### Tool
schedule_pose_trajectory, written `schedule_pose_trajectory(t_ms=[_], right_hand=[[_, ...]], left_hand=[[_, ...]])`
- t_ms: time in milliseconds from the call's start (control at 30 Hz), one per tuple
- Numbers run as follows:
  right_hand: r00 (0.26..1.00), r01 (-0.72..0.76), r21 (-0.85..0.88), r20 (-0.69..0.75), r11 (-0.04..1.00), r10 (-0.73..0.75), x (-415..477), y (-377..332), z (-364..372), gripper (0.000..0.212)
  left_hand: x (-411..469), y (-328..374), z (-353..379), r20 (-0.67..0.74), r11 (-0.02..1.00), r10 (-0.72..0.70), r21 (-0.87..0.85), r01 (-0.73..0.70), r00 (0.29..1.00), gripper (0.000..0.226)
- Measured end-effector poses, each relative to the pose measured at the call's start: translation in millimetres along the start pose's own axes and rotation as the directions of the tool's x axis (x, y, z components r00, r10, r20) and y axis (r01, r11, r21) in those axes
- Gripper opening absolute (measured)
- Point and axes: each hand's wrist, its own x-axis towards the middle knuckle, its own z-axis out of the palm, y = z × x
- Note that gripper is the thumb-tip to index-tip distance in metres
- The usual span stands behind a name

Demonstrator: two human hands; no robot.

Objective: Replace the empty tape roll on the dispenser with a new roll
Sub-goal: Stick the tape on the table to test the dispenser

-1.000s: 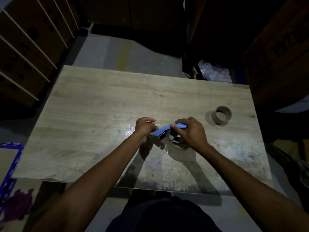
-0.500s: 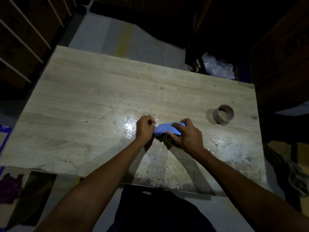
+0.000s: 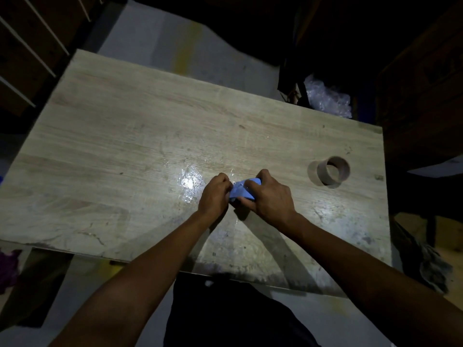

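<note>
A blue tape dispenser [image 3: 241, 190] lies on the wooden table [image 3: 125, 151], near its front middle. My right hand [image 3: 271, 196] is wrapped over the dispenser's right side and covers whatever roll sits in it. My left hand [image 3: 215, 194] is closed at the dispenser's left end, fingers pinched against it; what it pinches is too small to tell. An empty brown cardboard tape core [image 3: 332, 172] stands apart on the table, to the right of my hands.
Shiny clear tape or film [image 3: 190, 182] is stuck on the tabletop just left of my hands. Crumpled bubble wrap [image 3: 328, 98] sits beyond the table's far right corner. Dark crates stand at the right, slatted shelves at the far left.
Both hands have drawn closer together around the dispenser, which now lies lower and more covered. The camera has tilted, shifting the table in view. The cardboard core has not moved.
</note>
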Motion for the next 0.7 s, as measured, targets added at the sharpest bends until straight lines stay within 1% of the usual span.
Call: schedule_pose_trajectory(t_ms=[67, 167, 200, 267, 333, 400, 500, 567, 700], right_hand=[[1.000, 0.012, -0.022, 0.028, 1.000, -0.011, 2, -2, -2, 0.045], [0.998, 0.016, -0.056, 0.061, 0.998, -0.013, 5, -6, -8, 0.043], [0.997, 0.018, -0.061, 0.071, 0.998, -0.014, 7, -8, -10, 0.044], [0.996, 0.027, -0.084, 0.091, 0.996, -0.019, 10, -12, -13, 0.045], [0.995, 0.040, -0.103, 0.100, 0.994, -0.030, 14, -16, -16, 0.046], [0.991, 0.053, -0.118, 0.125, 0.992, -0.038, 18, -21, -19, 0.048], [0.987, 0.075, -0.163, 0.155, 0.984, -0.050, 24, -29, -25, 0.050], [0.983, 0.104, -0.198, 0.167, 0.975, -0.071, 28, -33, -28, 0.052], [0.967, 0.175, -0.275, 0.231, 0.945, -0.111, 35, -36, -27, 0.051]], left_hand=[[-1, -6, -1, -0.003, 0.990, 0.093, 0.109, -0.092, 0.996, 0.012], [-2, -13, -4, 0.050, 0.971, 0.157, 0.176, -0.163, 0.986, 0.010], [-2, -17, -5, 0.072, 0.952, 0.199, 0.222, -0.210, 0.977, 0.010], [-4, -28, -4, 0.136, 0.880, 0.291, 0.349, -0.321, 0.947, 0.025], [-10, -37, -5, 0.227, 0.797, 0.340, 0.446, -0.408, 0.912, 0.041], [-15, -39, -9, 0.323, 0.715, 0.363, 0.506, -0.483, 0.874, 0.052], [-15, -40, -18, 0.432, 0.643, 0.347, 0.537, -0.546, 0.833, 0.061], [-16, -45, -22, 0.464, 0.624, 0.337, 0.541, -0.563, 0.819, 0.064], [-19, -50, -23, 0.484, 0.630, 0.332, 0.525, -0.572, 0.810, 0.063]])
